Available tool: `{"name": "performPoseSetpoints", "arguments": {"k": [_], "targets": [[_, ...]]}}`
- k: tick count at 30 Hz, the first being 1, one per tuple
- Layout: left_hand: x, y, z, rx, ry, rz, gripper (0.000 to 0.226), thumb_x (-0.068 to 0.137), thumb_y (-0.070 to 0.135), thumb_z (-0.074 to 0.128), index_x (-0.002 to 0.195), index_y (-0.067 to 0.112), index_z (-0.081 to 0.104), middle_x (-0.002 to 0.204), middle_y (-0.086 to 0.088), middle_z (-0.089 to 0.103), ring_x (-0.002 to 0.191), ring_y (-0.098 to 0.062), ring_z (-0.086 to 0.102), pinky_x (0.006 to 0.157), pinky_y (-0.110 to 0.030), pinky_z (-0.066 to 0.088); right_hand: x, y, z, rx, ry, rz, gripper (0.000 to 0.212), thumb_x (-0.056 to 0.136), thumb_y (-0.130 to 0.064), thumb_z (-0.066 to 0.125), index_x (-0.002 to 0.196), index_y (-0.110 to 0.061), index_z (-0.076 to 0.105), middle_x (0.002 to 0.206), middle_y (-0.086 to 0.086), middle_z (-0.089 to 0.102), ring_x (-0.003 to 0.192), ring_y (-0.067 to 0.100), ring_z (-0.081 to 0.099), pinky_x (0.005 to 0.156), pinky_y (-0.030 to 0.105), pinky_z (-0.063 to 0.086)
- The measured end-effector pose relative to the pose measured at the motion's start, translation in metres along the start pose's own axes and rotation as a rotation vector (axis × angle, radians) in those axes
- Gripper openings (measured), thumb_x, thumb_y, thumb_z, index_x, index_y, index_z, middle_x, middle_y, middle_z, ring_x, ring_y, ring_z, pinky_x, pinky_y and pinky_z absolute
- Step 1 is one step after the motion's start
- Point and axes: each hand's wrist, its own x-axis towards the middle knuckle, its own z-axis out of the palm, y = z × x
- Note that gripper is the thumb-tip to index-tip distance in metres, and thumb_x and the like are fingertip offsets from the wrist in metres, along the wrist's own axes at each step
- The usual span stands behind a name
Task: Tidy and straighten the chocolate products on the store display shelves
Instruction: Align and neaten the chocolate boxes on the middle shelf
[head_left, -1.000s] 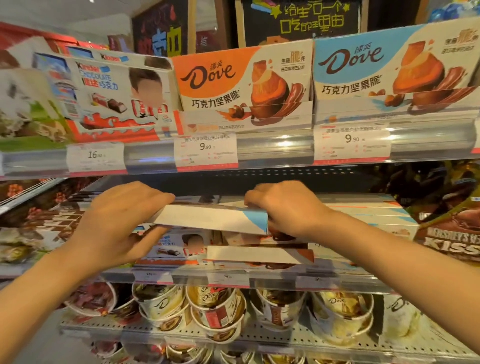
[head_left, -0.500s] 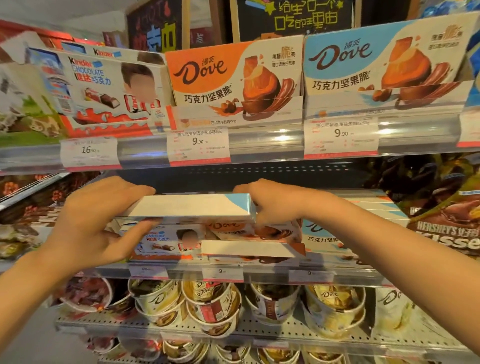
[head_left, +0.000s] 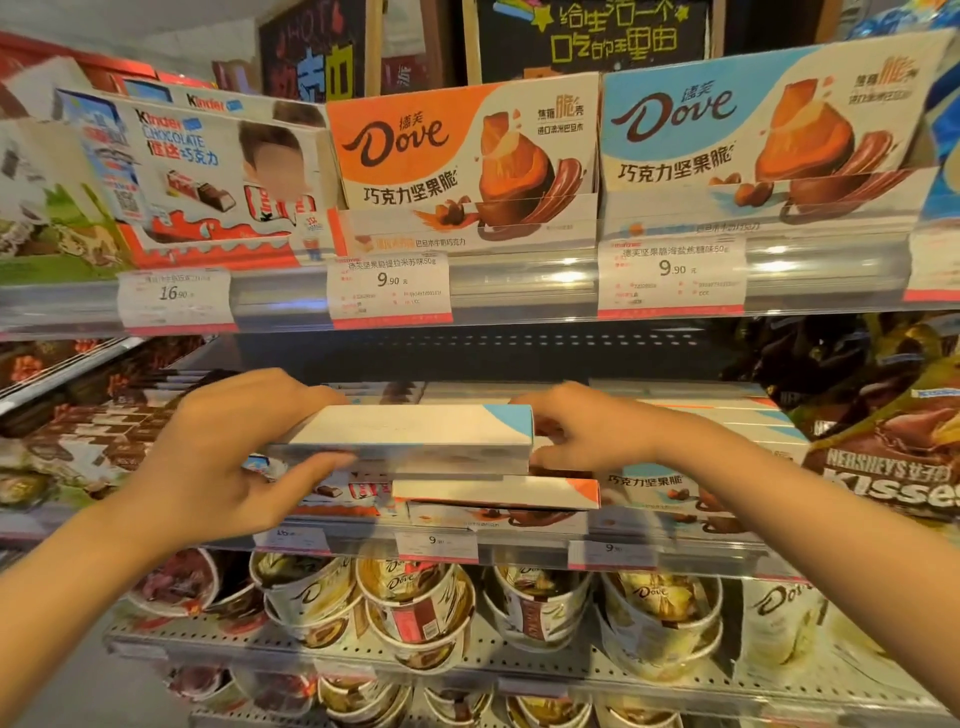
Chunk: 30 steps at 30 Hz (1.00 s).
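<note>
A flat white chocolate box with a blue corner (head_left: 415, 428) is held level in front of the middle shelf (head_left: 519, 551). My left hand (head_left: 228, 457) grips its left end, thumb underneath and fingers over the top. My right hand (head_left: 587, 436) holds its right end with curled fingers. Just below lies an orange-cornered Dove box (head_left: 498, 491) on a stack, with a Kinder box (head_left: 358, 493) to its left and a blue Dove box (head_left: 660, 486) to its right.
The top shelf carries an upright Kinder box (head_left: 208, 171), an orange Dove box (head_left: 462, 156) and a blue Dove box (head_left: 753, 135) above price tags. Hershey's Kisses bags (head_left: 893, 467) hang at the right. Dove cups (head_left: 415, 603) fill the lower shelf. Dark chocolate bars (head_left: 104, 426) lie at the left.
The blue-cornered box has gone from tilted to level between my hands and sits a little higher over the stack. Both hands keep their hold.
</note>
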Motion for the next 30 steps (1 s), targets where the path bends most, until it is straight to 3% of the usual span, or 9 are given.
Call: {"name": "performPoseSetpoints", "arguments": {"k": [3,5,8,12,15,19,23,26,30], "targets": [[0.008,0.001,0.0,-0.08,-0.032,-0.021,0.033,0.079,0.038,0.061,0.105,0.02,0.065,0.08,0.009,0.063,0.071,-0.002,0.052,0.062,-0.013,0.041,-0.022,-0.004,-0.028,0.205,-0.07,-0.064,0.07,0.073,-0.014,0.066,0.137,-0.02,0.039,0.137,-0.008,0.046,0.122,-0.003,0.044,0.099,0.016,0.039],[0.017,0.004,0.0,-0.126,-0.032,-0.022,0.034,0.078,0.04,0.062,0.108,0.024,0.063,0.077,0.007,0.066,0.067,-0.003,0.055,0.057,-0.02,0.043,-0.038,-0.017,-0.043,0.395,-0.108,-0.135,0.079,0.069,-0.029,0.066,0.141,-0.024,0.034,0.141,-0.01,0.043,0.128,0.002,0.041,0.106,0.022,0.037],[0.035,0.014,0.003,-0.198,-0.039,0.021,0.036,0.078,0.04,0.064,0.11,0.026,0.061,0.082,0.007,0.069,0.07,-0.003,0.059,0.057,-0.017,0.045,-0.052,-0.04,-0.054,0.392,-0.084,-0.178,0.065,0.075,-0.043,0.062,0.135,-0.025,0.043,0.128,-0.01,0.055,0.114,0.009,0.055,0.093,0.027,0.048],[0.059,0.03,0.016,-0.31,-0.097,0.05,0.038,0.077,0.044,0.065,0.112,0.029,0.062,0.092,0.019,0.067,0.082,0.006,0.061,0.063,-0.006,0.045,-0.056,-0.05,-0.053,-0.072,0.043,-0.156,0.036,0.086,-0.038,0.061,0.118,-0.02,0.06,0.102,-0.012,0.064,0.087,0.001,0.059,0.068,0.013,0.045],[0.071,0.038,0.037,-0.389,-0.095,0.041,0.038,0.074,0.047,0.069,0.109,0.033,0.062,0.098,0.018,0.067,0.085,0.007,0.062,0.065,-0.005,0.046,-0.064,-0.044,-0.051,-0.313,0.062,-0.075,0.03,0.088,-0.036,0.058,0.116,-0.026,0.055,0.094,-0.012,0.063,0.077,0.003,0.056,0.062,0.018,0.042],[0.077,0.034,0.062,-0.623,-0.068,-0.212,0.053,0.056,0.061,0.075,0.102,0.051,0.051,0.104,0.027,0.061,0.097,0.004,0.061,0.071,-0.01,0.051,-0.089,-0.025,-0.056,-0.25,0.152,0.059,0.032,0.091,-0.029,0.056,0.121,-0.03,0.047,0.102,-0.012,0.064,0.083,0.003,0.058,0.063,0.019,0.046],[0.071,0.011,0.081,-0.371,-0.41,-0.194,0.08,0.044,0.087,0.059,0.111,0.044,0.047,0.118,0.031,0.044,0.113,0.005,0.043,0.096,-0.019,0.041,-0.124,0.004,-0.054,-0.084,0.269,0.157,0.033,0.092,-0.027,0.053,0.123,-0.025,0.044,0.117,-0.009,0.062,0.104,0.012,0.06,0.076,0.036,0.056],[0.062,0.007,0.097,-0.084,-0.645,-0.113,0.092,0.049,0.081,0.063,0.128,0.041,0.037,0.128,0.026,0.03,0.12,0.003,0.027,0.104,-0.022,0.028,-0.143,0.021,-0.049,-0.151,0.269,0.241,0.034,0.092,-0.027,0.053,0.124,-0.03,0.042,0.121,-0.011,0.06,0.111,0.012,0.057,0.079,0.036,0.055],[0.057,0.007,0.115,-0.097,-0.609,-0.128,0.066,0.071,0.059,0.066,0.127,0.043,0.036,0.13,0.019,0.048,0.114,-0.002,0.044,0.093,-0.023,0.043,-0.15,0.035,-0.045,-0.294,0.29,0.351,0.036,0.091,-0.025,0.055,0.123,-0.029,0.04,0.121,-0.009,0.059,0.108,0.012,0.056,0.08,0.035,0.054]]}}
